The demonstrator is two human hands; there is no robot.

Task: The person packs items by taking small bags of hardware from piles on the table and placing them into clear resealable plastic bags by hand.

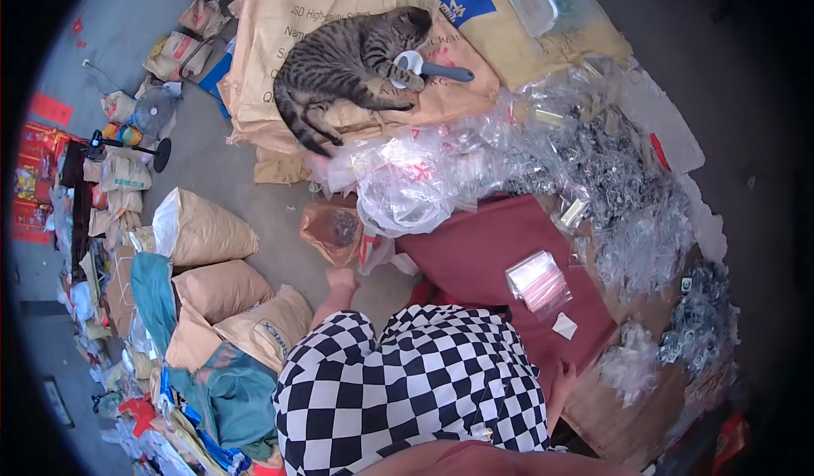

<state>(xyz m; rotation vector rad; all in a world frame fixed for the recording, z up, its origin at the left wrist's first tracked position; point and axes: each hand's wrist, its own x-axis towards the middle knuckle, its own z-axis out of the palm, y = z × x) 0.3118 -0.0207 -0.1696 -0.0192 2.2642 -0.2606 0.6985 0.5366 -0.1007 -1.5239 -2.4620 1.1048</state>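
Observation:
My right hand [562,381] is at the lower edge of a maroon board [475,256], fingers pointing up over it. They look loosely apart with nothing visible in them. Just above this hand lies a small white piece of paper [565,326]. Farther up the board is a stack of clear plastic bags [539,283] with pink marks. My left hand does not show. A bare limb beside my checkered left knee, apparently my lower leg, ends by an orange plastic bag [331,232] with small dark pieces in it.
A tabby cat [339,69] lies on paper sacks [254,94] with a grey-handled brush [445,72]. Clear bags of metal parts [610,154] are heaped along the right. Full sacks [208,230] stand at left. A plastic container [534,1] sits at the top.

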